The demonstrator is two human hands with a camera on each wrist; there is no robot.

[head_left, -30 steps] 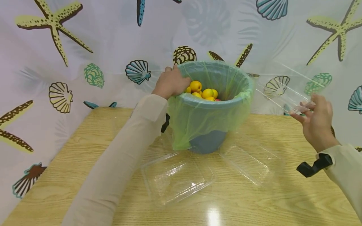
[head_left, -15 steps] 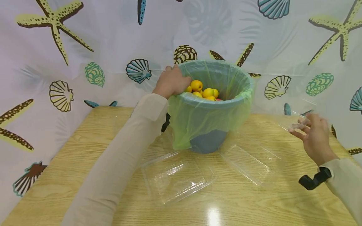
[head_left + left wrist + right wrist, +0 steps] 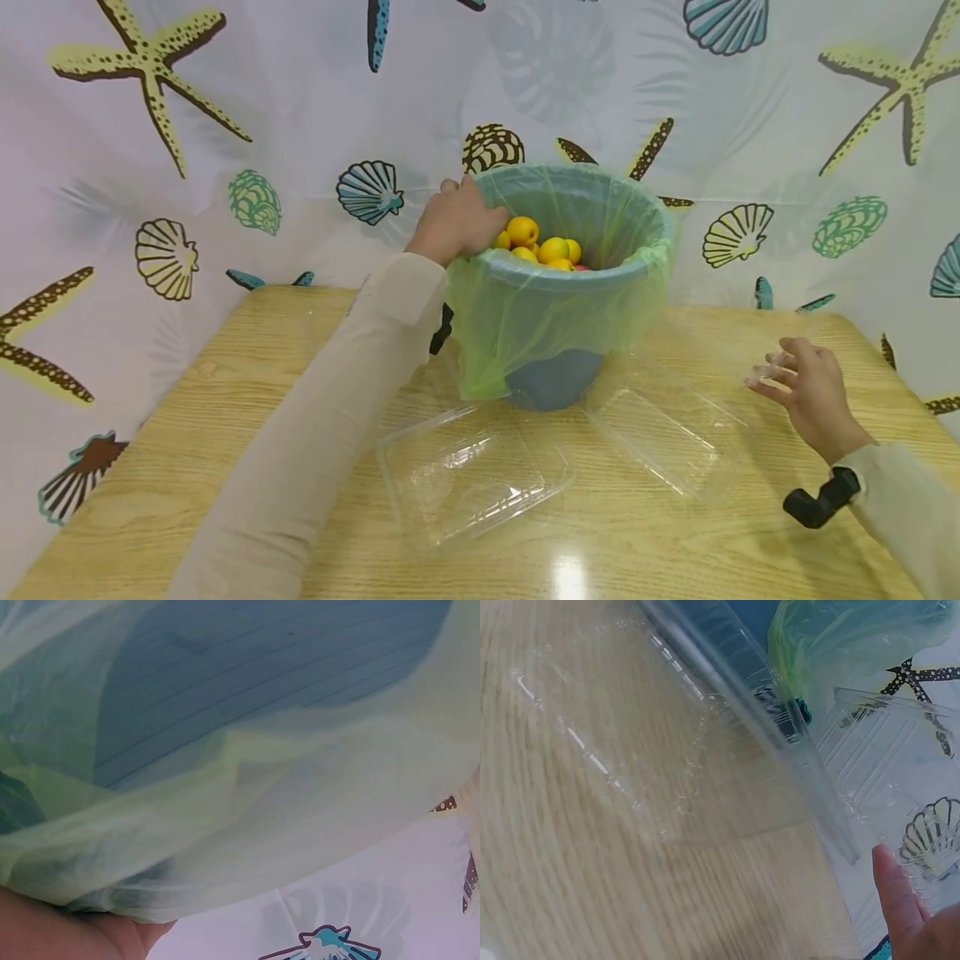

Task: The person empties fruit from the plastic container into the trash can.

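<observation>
My left hand [image 3: 461, 218] grips the left rim of a blue bucket [image 3: 555, 379] lined with a thin yellow-green plastic bag [image 3: 480, 333]. Several yellow fruits [image 3: 522, 231] and a bit of something red show inside. In the left wrist view, the bag hides most of my left hand [image 3: 82, 934]. Low over the table's right side, my right hand [image 3: 813, 400] pinches a clear plastic container, its ribbed wall [image 3: 866, 742] plainest in the right wrist view. There, a fingertip of my right hand [image 3: 911, 919] lies along its edge.
In front of the bucket lies a clear plastic container [image 3: 480, 467] on the wooden table [image 3: 637, 550]. Another clear container [image 3: 663, 433] lies to its right, near the bucket's base. Behind stands a white curtain [image 3: 300, 108] printed with shells and starfish.
My right hand has come down and slightly left, lowering the clear container from in front of the curtain toward the table. My left hand and the bucket have kept their place.
</observation>
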